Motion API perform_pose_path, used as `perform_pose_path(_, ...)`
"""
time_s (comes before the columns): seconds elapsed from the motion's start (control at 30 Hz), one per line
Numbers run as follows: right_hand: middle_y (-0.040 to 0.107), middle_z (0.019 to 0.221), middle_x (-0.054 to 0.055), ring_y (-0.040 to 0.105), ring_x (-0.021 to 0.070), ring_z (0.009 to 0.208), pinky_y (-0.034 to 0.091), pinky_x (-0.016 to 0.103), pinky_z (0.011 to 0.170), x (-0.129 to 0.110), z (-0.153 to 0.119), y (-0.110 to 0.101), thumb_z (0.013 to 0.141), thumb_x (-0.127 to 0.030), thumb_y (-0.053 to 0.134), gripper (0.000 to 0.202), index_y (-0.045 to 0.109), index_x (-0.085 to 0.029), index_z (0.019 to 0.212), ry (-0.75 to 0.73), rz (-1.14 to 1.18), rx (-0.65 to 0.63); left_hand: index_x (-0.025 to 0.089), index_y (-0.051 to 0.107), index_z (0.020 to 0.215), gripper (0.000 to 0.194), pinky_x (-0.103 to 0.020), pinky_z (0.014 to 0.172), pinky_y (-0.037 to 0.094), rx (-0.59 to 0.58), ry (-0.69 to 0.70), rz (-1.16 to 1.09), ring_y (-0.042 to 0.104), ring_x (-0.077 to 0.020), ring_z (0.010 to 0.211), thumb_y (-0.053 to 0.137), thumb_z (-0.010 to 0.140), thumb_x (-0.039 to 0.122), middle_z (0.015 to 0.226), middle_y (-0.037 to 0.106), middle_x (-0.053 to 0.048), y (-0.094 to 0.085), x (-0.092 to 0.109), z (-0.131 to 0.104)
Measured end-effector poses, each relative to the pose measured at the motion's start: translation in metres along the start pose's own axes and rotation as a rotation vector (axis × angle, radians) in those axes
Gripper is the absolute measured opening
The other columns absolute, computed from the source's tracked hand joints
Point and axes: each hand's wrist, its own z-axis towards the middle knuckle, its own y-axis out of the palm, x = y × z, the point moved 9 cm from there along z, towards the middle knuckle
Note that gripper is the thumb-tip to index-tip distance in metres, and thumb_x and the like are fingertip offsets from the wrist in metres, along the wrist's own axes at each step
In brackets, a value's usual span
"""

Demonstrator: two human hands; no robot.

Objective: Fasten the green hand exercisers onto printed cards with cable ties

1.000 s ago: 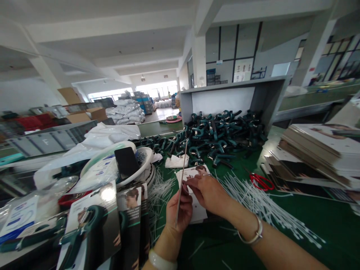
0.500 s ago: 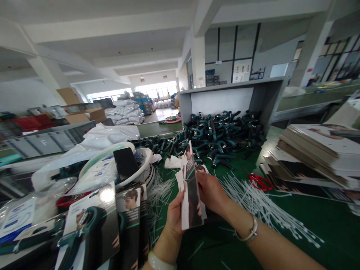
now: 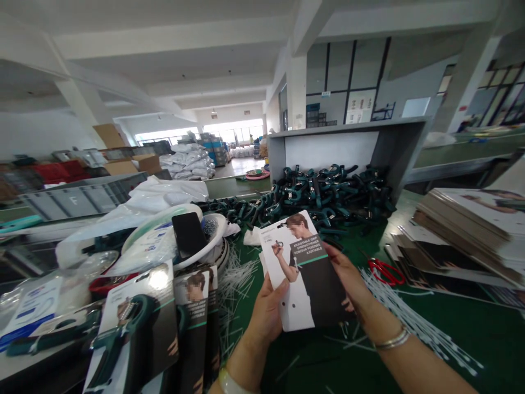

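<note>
A printed backing card (image 3: 324,293) faces me, white on the left and dark grey on the right, with a person pictured and the words "adjustable grip strengthener". My left hand (image 3: 267,306) is closed on its lower left edge, thumb across the front. Along the right edge, my right hand (image 3: 351,279) grips the same card, its fingers partly hidden behind. Beyond the card lies a heap of dark green hand grip strengtheners (image 3: 315,189). White cable ties (image 3: 422,320) are spread to the right, and more cable ties (image 3: 235,279) lie left of my left hand.
Red-handled scissors (image 3: 385,272) lie near a stack of cards (image 3: 463,224) on the right. A grey bin (image 3: 410,153) stands behind the heap. At left are carded grip strengtheners (image 3: 135,328), a black phone (image 3: 188,235) and a white bowl (image 3: 213,246).
The card has turned from nearly edge-on to facing me. My right hand has moved from behind it to its right edge, while my left hand keeps its grip. The view has shifted slightly.
</note>
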Motion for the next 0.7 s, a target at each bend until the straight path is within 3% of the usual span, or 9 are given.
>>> perform_pose_path(0.1,0.064,0.100,0.007,0.059,0.0200,0.086,0.047,0.035,0.073,-0.041,0.004,-0.025,0.079,-0.041,0.057,0.034,0.061,-0.023,0.107,-0.280,-0.300,0.146,0.026,0.044,0.129,0.066,-0.038,0.087,0.046,0.017,-0.010,0.032,0.064,-0.0238,0.093,0.072,0.069,0.021,0.106,0.067,-0.006,-0.002,-0.002,0.001)
perform_pose_path(0.17,0.061,0.105,0.008,0.054,0.0223,0.097,0.043,0.038,0.082,-0.068,-0.003,-0.003,0.077,-0.034,0.060,0.029,0.065,-0.023,0.102,-0.502,-0.710,-0.001,0.026,0.043,0.130,0.067,-0.037,0.084,0.047,0.016,-0.015,0.061,0.065,-0.0232,0.089,0.072,0.070,0.022,0.101,0.068,-0.006,-0.002,-0.003,0.001)
perform_pose_path(0.27,0.057,0.111,0.009,0.048,0.0262,0.104,0.037,0.043,0.087,-0.071,-0.022,0.038,0.076,-0.026,0.059,0.024,0.068,-0.025,0.098,-0.642,-1.163,-0.289,0.028,0.042,0.131,0.068,-0.036,0.081,0.048,0.027,-0.009,0.077,0.065,-0.0219,0.085,0.071,0.071,0.022,0.100,0.069,-0.005,-0.003,-0.002,0.000)
perform_pose_path(0.37,0.054,0.119,0.010,0.045,0.0294,0.108,0.035,0.046,0.085,-0.068,-0.031,0.054,0.077,-0.023,0.056,0.024,0.069,-0.026,0.097,-0.656,-1.325,-0.318,0.028,0.041,0.132,0.069,-0.034,0.078,0.048,0.008,-0.003,0.074,0.066,-0.0202,0.080,0.071,0.071,0.023,0.100,0.069,-0.005,-0.001,-0.001,-0.001)
perform_pose_path(0.47,0.056,0.116,0.010,0.046,0.0293,0.107,0.035,0.046,0.085,-0.067,-0.031,0.052,0.077,-0.024,0.056,0.024,0.068,-0.026,0.098,-0.678,-1.309,-0.307,0.027,0.041,0.132,0.068,-0.034,0.077,0.048,-0.014,0.004,0.073,0.066,-0.0192,0.076,0.070,0.071,0.022,0.098,0.069,-0.005,0.000,0.000,0.000)
perform_pose_path(0.5,0.058,0.113,0.010,0.048,0.0282,0.105,0.036,0.044,0.084,-0.071,-0.029,0.045,0.078,-0.025,0.055,0.024,0.068,-0.025,0.098,-0.688,-1.259,-0.257,0.026,0.043,0.131,0.066,-0.034,0.077,0.048,-0.006,0.002,0.068,0.066,-0.0194,0.076,0.070,0.072,0.022,0.097,0.069,-0.005,-0.001,0.000,0.000)
perform_pose_path(0.57,0.061,0.102,0.011,0.053,0.0249,0.096,0.040,0.041,0.082,-0.081,-0.019,0.015,0.079,-0.028,0.052,0.024,0.067,-0.021,0.097,-0.648,-1.085,-0.028,0.023,0.047,0.127,0.060,-0.035,0.078,0.048,0.022,-0.015,0.041,0.066,-0.0209,0.080,0.069,0.072,0.022,0.099,0.069,-0.006,-0.006,0.000,0.002)
perform_pose_path(0.63,0.064,0.088,0.010,0.058,0.0214,0.081,0.045,0.037,0.072,-0.072,-0.007,-0.023,0.080,-0.034,0.050,0.027,0.066,-0.017,0.094,-0.440,-0.847,0.174,0.021,0.050,0.124,0.055,-0.037,0.081,0.048,0.033,-0.041,-0.011,0.065,-0.0225,0.085,0.068,0.073,0.022,0.101,0.068,-0.008,-0.009,0.000,0.003)
perform_pose_path(0.7,0.064,0.072,0.007,0.058,0.0184,0.063,0.047,0.033,0.059,-0.034,-0.002,-0.032,0.079,-0.043,0.050,0.033,0.065,-0.016,0.092,-0.114,-0.626,0.096,0.021,0.050,0.123,0.053,-0.038,0.083,0.048,0.022,-0.061,-0.069,0.065,-0.0230,0.088,0.068,0.073,0.022,0.102,0.068,-0.007,-0.010,-0.001,0.003)
